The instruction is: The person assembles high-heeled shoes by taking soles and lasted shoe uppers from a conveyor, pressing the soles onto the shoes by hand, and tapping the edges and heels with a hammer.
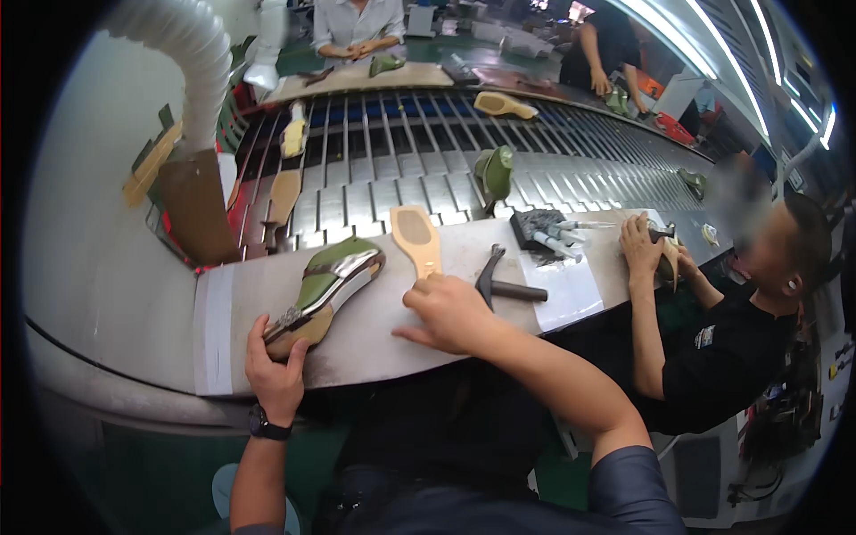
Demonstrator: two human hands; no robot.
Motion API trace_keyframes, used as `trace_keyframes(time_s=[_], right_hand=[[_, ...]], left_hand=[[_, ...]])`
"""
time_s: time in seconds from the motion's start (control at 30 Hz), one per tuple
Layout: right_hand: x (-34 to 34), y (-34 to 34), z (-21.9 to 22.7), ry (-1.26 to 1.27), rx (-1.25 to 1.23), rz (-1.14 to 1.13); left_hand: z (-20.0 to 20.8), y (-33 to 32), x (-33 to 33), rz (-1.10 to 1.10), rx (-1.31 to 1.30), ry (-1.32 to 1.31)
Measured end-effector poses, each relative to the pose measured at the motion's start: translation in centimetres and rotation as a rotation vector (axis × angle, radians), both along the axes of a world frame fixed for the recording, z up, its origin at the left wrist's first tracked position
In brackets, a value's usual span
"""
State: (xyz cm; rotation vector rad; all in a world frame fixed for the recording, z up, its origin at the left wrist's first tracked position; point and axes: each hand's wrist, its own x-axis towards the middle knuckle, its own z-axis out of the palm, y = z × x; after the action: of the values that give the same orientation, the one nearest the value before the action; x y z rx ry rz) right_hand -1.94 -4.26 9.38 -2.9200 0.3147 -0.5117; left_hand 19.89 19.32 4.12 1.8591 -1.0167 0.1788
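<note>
My left hand [276,379] is wrapped round the narrow end of a green and silver shoe upper on a last [334,283]. The shoe lies tilted on the bench, its wider end pointing away and to the right. To its right, a tan shoe sole [415,236] with a darker patch lies on the bench top. My right hand [450,312] has its curled fingers on the near end of that sole, with the thumb sticking out to the left. A hammer [513,291] with a dark head and handle lies just right of that hand.
Right of the hammer are white sheets and a black tray [535,229] of white tubes. A co-worker's hands [642,245] hold a tool and a shoe. Beyond the bench [259,303] runs a slatted metal conveyor [383,192] carrying soles and a green shoe [495,174]. A ribbed hose [192,80] hangs left.
</note>
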Motion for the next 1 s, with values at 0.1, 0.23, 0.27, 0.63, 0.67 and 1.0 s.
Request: trace_keyframes(time_s=[0.1,0.23,0.27,0.63,0.67,1.0], right_hand=[[2.1,0.0,0.3,-0.194,0.775,-0.290],[3.9,0.2,-1.9,-0.635,1.237,-0.192],[3.8,-0.1,-2.0,-0.583,1.260,-0.266],[4.0,-0.6,-2.9,-0.574,1.315,-0.410],[3.9,-0.5,-2.8,-0.578,1.318,-0.411],[-0.6,1.9,-4.5,-0.551,0.503,-0.396]], left_hand=[[-0.2,-0.2,0.2,0.045,-0.051,-0.044],[0.3,-1.3,0.6,0.065,-0.068,-0.106],[0.6,-1.4,0.6,0.054,-0.076,-0.071],[3.8,2.8,1.8,-0.127,-0.029,0.225],[5.3,3.0,1.9,-0.099,0.022,0.063],[0.1,-0.4,-5.6,-0.667,0.043,-0.544]])
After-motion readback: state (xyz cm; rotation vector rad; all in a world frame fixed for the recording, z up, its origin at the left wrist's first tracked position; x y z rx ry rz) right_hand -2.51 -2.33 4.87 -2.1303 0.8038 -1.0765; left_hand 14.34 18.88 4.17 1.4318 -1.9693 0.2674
